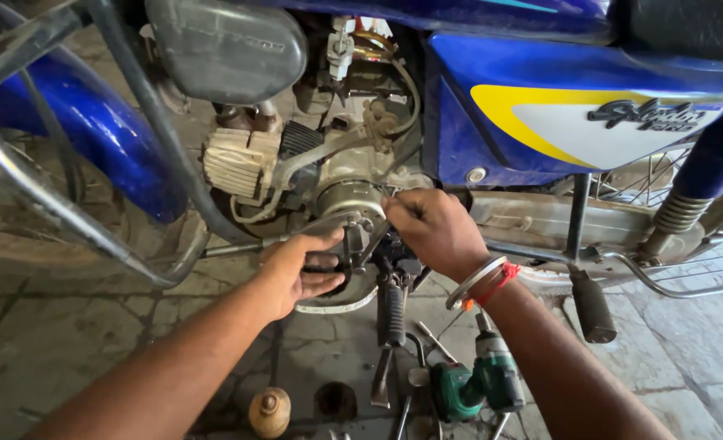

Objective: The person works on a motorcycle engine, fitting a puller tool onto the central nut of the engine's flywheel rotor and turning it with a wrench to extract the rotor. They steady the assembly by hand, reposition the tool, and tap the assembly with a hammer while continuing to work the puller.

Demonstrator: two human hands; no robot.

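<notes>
One green drill [477, 383], two hands [296, 273] [435, 232] at one engine cover [352, 213], perhaps gripping

Both bare arms reach in from the near edge, hands close together at mid-frame.

The left hand [300, 273] comes in from the lower left on a long, straight forearm, palm turned inward, thumb on top and fingers curled under in a loose pinch. The right hand [435, 228] sits just to its right and a little farther in, back of the hand facing up, knuckles bent, fingertips drawn together and pointing left as if nipping something small. The right wrist is cocked slightly downward and carries a metal bangle and a red thread; its forearm runs off toward the lower right corner.
</notes>
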